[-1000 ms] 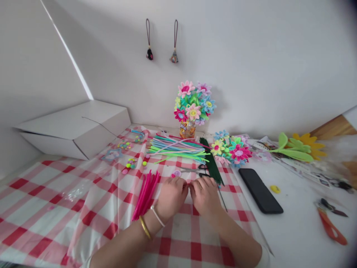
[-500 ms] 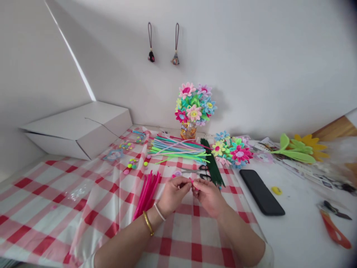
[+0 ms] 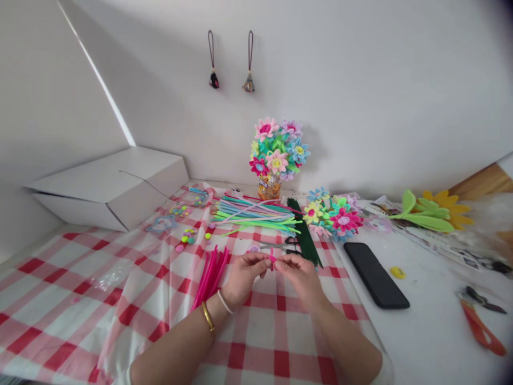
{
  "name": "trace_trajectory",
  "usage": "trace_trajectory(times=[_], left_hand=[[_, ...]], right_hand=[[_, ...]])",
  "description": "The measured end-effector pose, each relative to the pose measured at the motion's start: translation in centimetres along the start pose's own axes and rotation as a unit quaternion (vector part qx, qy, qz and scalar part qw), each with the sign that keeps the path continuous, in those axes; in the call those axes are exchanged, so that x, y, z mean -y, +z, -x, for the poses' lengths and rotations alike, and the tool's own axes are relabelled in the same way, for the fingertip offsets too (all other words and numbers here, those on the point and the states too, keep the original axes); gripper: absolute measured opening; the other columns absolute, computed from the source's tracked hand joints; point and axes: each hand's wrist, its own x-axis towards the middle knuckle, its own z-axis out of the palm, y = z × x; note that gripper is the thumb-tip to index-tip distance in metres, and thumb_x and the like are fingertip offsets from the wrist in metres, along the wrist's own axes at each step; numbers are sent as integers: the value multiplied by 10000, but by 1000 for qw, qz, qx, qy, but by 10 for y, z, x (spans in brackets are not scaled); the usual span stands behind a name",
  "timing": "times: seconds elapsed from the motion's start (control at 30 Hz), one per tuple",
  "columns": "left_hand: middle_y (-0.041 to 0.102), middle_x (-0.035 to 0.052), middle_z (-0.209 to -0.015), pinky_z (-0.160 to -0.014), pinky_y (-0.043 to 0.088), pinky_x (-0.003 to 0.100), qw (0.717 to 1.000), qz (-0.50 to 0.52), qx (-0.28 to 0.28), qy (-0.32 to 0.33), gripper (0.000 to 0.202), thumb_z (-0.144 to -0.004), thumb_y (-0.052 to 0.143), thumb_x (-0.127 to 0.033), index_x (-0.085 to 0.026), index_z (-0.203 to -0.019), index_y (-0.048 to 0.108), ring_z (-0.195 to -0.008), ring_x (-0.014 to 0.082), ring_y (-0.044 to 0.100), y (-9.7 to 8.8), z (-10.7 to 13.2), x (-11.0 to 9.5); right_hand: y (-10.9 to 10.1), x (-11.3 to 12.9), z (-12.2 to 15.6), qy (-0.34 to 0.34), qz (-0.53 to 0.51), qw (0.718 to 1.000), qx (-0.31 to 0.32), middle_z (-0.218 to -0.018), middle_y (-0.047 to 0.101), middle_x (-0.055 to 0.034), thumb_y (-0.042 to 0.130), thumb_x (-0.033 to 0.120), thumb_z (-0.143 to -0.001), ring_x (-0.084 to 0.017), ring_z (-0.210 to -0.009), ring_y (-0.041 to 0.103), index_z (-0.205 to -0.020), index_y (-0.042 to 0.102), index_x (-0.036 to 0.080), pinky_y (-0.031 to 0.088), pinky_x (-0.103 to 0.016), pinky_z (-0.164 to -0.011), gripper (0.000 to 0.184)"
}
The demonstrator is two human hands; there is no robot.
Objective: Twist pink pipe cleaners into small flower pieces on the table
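Observation:
Between my two hands is a small bent piece of hot-pink pipe cleaner point(image 3: 272, 260), parts of it standing out above and below the fingertips. My left hand point(image 3: 245, 277) pinches its left side. From the right, my right hand point(image 3: 300, 277) pinches the other side. A bundle of hot-pink pipe cleaners point(image 3: 210, 275) lies just left of my left hand. Scissors point(image 3: 285, 246) with black handles rest right behind my hands, beside a small lilac piece point(image 3: 254, 249). Farther back lies a pile of blue, green and lilac pipe cleaners point(image 3: 256, 214), next to dark green stems point(image 3: 305, 235).
A checked cloth point(image 3: 248, 342) covers the table. Pompoms point(image 3: 189, 235) lie left of the pile, and a white box point(image 3: 116, 184) stands at the back left. Fuzzy flowers fill a jar point(image 3: 269, 187); more flowers point(image 3: 336, 216) lie beside it. A phone point(image 3: 377, 275) and orange-handled pliers point(image 3: 481, 326) lie right.
My hands have drawn slightly apart and turned, so more of the pink pipe cleaner shows between the fingertips. The whole view has shifted a little.

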Motion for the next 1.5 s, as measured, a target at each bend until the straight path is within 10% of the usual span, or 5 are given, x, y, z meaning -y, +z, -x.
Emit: trace_trajectory(times=[0.43,1.5], left_hand=[[601,-4,-537,-470,324,203,990,134,-3,-43,116,-606,742,-204,-140,-673,672,-443,62,469,4,5,-1],[504,-49,-401,-329,213,185,994,92,37,-41,192,-596,744,-278,-129,-674,651,-296,41,368,2,6,-1]], right_hand=[[4,1,2,7,-11,1000,13,-661,670,-24,678,311,-642,-191,-677,595,-690,689,179,437,-301,-675,141],[-6,4,2,29,3,991,129,-697,661,-17,679,351,-673,-170,-689,574,-725,685,166,420,-296,-694,192]])
